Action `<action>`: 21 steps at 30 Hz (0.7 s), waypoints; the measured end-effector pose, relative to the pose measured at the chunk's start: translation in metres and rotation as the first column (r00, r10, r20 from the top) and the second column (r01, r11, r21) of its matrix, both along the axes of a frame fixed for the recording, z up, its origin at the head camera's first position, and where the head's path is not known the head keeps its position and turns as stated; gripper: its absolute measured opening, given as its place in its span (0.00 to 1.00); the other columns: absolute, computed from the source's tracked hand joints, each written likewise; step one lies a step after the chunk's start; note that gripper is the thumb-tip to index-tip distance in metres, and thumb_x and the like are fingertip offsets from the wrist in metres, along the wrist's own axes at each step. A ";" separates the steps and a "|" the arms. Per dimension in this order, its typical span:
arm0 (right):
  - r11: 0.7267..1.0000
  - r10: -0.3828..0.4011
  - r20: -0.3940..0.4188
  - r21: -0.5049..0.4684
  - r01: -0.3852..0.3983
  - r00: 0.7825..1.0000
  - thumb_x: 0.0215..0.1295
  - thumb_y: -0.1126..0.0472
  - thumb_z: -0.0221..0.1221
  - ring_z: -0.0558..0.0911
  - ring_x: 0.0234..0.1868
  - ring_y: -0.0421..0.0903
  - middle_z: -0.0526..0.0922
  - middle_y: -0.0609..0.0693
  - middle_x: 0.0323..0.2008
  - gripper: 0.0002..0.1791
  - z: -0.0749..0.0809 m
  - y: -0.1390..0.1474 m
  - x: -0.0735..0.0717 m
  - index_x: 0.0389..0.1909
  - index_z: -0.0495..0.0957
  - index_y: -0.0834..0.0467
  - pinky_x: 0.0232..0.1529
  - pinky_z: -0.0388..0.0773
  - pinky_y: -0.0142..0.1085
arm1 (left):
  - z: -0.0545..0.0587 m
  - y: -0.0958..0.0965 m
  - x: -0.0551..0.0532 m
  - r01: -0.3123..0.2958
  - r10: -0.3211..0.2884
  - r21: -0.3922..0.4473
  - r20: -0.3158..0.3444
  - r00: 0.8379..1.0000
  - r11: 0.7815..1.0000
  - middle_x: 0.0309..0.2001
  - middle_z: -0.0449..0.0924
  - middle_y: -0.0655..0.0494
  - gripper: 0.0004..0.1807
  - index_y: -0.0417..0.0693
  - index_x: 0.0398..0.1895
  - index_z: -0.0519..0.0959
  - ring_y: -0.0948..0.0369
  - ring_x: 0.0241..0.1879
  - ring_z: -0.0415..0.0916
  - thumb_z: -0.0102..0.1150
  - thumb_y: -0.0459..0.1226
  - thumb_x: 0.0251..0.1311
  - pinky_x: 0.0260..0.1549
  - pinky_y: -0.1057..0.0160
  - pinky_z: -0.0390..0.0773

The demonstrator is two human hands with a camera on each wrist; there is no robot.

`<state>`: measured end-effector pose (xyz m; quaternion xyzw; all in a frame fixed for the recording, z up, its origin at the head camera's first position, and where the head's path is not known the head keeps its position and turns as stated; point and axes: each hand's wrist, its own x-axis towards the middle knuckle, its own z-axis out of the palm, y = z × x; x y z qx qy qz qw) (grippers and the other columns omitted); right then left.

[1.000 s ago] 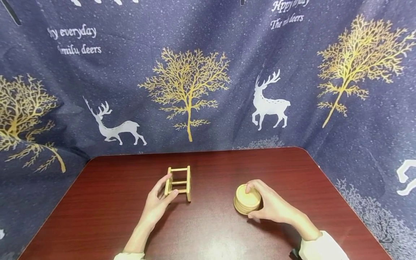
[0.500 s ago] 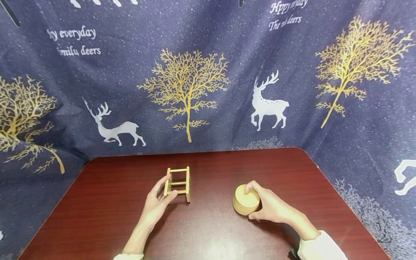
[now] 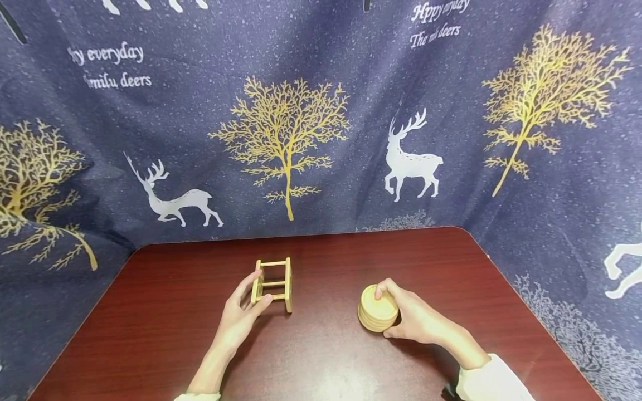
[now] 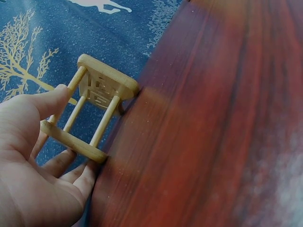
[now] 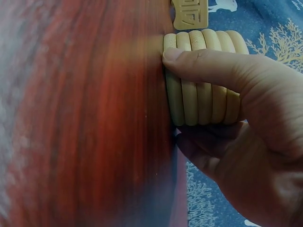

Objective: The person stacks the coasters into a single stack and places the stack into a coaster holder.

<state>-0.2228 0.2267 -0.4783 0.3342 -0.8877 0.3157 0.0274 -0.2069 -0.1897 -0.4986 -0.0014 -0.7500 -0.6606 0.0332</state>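
Observation:
My left hand (image 3: 236,322) grips the near-left side of a small bamboo coaster rack (image 3: 288,287), two end panels joined by thin rods. In the left wrist view the thumb lies along one rod, the other fingers are under the near panel, and the far panel (image 4: 102,85) shows cut-out slots. Toward the right, my right hand (image 3: 418,320) holds a stack of round bamboo coasters (image 3: 376,316) on the table. Several coasters (image 5: 189,104) show edge-on in the right wrist view, with the thumb across their rims and the other fingers mostly hidden behind.
Both things are on a glossy reddish-brown wooden table (image 3: 321,345) with rounded far corners. Behind it hangs a dark blue cloth (image 3: 321,44) printed with white deer and gold trees. Between rack and stack lies a stretch of tabletop.
Both hands keep their hold on the rack and the coaster stack, which stay in place. The whole head view has shifted slightly.

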 end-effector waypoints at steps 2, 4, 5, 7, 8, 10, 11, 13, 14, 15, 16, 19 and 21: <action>1.000 -0.005 -0.002 0.004 0.005 1.000 0.37 0.71 0.88 0.84 0.50 0.44 0.84 0.45 0.55 0.47 0.000 0.000 0.000 0.54 0.68 0.46 0.51 0.85 0.41 | 0.000 0.000 0.000 -0.001 0.001 0.001 0.001 1.000 1.000 0.85 0.62 0.42 0.38 0.51 0.85 0.68 0.43 0.84 0.61 0.71 0.34 0.75 0.59 0.82 0.75; 1.000 -0.008 -0.005 0.008 0.008 1.000 0.37 0.70 0.88 0.84 0.51 0.44 0.83 0.45 0.55 0.47 0.000 -0.001 0.000 0.54 0.68 0.46 0.50 0.85 0.41 | 0.000 0.000 0.000 -0.003 0.003 0.003 0.002 1.000 1.000 0.85 0.62 0.41 0.38 0.51 0.85 0.68 0.42 0.83 0.61 0.71 0.33 0.75 0.59 0.82 0.75; 1.000 -0.008 -0.009 0.008 0.008 1.000 0.37 0.70 0.88 0.84 0.51 0.45 0.83 0.45 0.55 0.48 0.000 -0.001 0.000 0.54 0.68 0.46 0.51 0.85 0.42 | 0.000 0.000 0.000 -0.004 0.004 0.001 0.002 1.000 1.000 0.85 0.62 0.41 0.38 0.51 0.85 0.68 0.42 0.83 0.61 0.71 0.33 0.75 0.59 0.82 0.75; 1.000 -0.008 -0.019 0.012 0.008 1.000 0.36 0.69 0.89 0.84 0.52 0.45 0.83 0.45 0.56 0.48 -0.001 -0.002 0.000 0.54 0.68 0.47 0.51 0.85 0.42 | 0.000 0.000 0.001 -0.004 0.004 0.002 0.004 1.000 1.000 0.85 0.61 0.40 0.39 0.51 0.85 0.68 0.42 0.83 0.61 0.71 0.33 0.75 0.60 0.82 0.74; 1.000 -0.008 -0.025 0.014 0.008 1.000 0.36 0.68 0.89 0.84 0.52 0.45 0.83 0.45 0.56 0.48 -0.001 -0.002 0.000 0.54 0.68 0.47 0.52 0.85 0.42 | 0.001 0.000 0.001 -0.004 0.004 0.001 0.004 1.000 1.000 0.85 0.62 0.40 0.38 0.51 0.85 0.68 0.42 0.83 0.61 0.71 0.33 0.75 0.60 0.81 0.74; 1.000 -0.010 -0.035 0.016 0.011 0.999 0.36 0.68 0.90 0.84 0.53 0.45 0.83 0.45 0.55 0.48 -0.002 -0.003 0.000 0.54 0.67 0.47 0.53 0.85 0.43 | 0.001 0.000 0.000 -0.002 0.002 -0.002 0.001 1.000 1.000 0.86 0.61 0.40 0.39 0.51 0.85 0.68 0.42 0.84 0.60 0.71 0.34 0.75 0.60 0.82 0.74; 1.000 -0.012 -0.038 0.017 0.012 0.999 0.36 0.67 0.90 0.84 0.53 0.45 0.82 0.45 0.55 0.48 -0.003 -0.003 -0.001 0.54 0.67 0.47 0.53 0.85 0.43 | 0.001 0.000 0.000 -0.001 0.001 -0.002 -0.002 1.000 1.000 0.86 0.61 0.40 0.39 0.51 0.85 0.67 0.42 0.84 0.60 0.72 0.34 0.75 0.60 0.82 0.73; 1.000 -0.017 -0.041 0.020 0.017 0.999 0.36 0.67 0.90 0.83 0.53 0.45 0.82 0.45 0.54 0.48 -0.004 -0.002 -0.001 0.53 0.67 0.47 0.53 0.85 0.43 | 0.001 0.000 -0.001 0.003 -0.003 -0.001 -0.007 1.000 1.000 0.86 0.61 0.40 0.39 0.50 0.86 0.67 0.41 0.84 0.60 0.72 0.35 0.75 0.60 0.82 0.73; 1.000 -0.018 -0.042 0.019 0.019 0.999 0.36 0.68 0.90 0.83 0.53 0.45 0.82 0.45 0.53 0.48 -0.004 -0.002 -0.002 0.53 0.67 0.47 0.53 0.85 0.43 | 0.001 0.000 -0.001 0.003 -0.003 0.000 -0.008 1.000 1.000 0.86 0.61 0.40 0.39 0.50 0.86 0.67 0.41 0.84 0.60 0.72 0.35 0.75 0.60 0.82 0.73; 1.000 -0.020 -0.041 0.019 0.021 0.999 0.36 0.68 0.90 0.83 0.53 0.45 0.82 0.45 0.53 0.48 -0.004 -0.002 -0.002 0.53 0.67 0.47 0.53 0.84 0.43 | 0.000 0.000 -0.001 0.003 -0.003 0.002 -0.009 1.000 1.000 0.86 0.60 0.40 0.40 0.50 0.86 0.67 0.41 0.84 0.59 0.72 0.35 0.75 0.60 0.82 0.73; 1.000 -0.021 -0.040 0.019 0.022 0.999 0.36 0.68 0.90 0.83 0.53 0.45 0.82 0.45 0.53 0.48 -0.004 -0.002 -0.002 0.53 0.67 0.46 0.53 0.84 0.43 | 0.000 0.000 -0.001 0.004 -0.004 0.004 -0.008 1.000 1.000 0.86 0.61 0.40 0.39 0.50 0.86 0.67 0.41 0.84 0.60 0.72 0.35 0.75 0.59 0.82 0.74; 0.999 -0.023 -0.038 0.021 0.024 0.999 0.36 0.67 0.89 0.83 0.53 0.45 0.82 0.44 0.53 0.47 -0.004 -0.003 -0.002 0.53 0.68 0.46 0.53 0.84 0.43 | 0.001 0.000 0.000 0.004 -0.004 0.006 -0.007 1.000 1.000 0.86 0.61 0.40 0.39 0.51 0.85 0.67 0.42 0.84 0.60 0.72 0.34 0.75 0.62 0.81 0.72; 0.999 -0.023 -0.037 0.022 0.024 0.999 0.36 0.68 0.89 0.83 0.52 0.45 0.82 0.44 0.52 0.47 -0.004 -0.004 -0.002 0.53 0.68 0.46 0.52 0.84 0.43 | 0.002 -0.001 0.000 0.004 -0.004 0.005 -0.011 1.000 1.000 0.85 0.62 0.39 0.39 0.50 0.85 0.68 0.42 0.84 0.60 0.72 0.34 0.74 0.65 0.80 0.71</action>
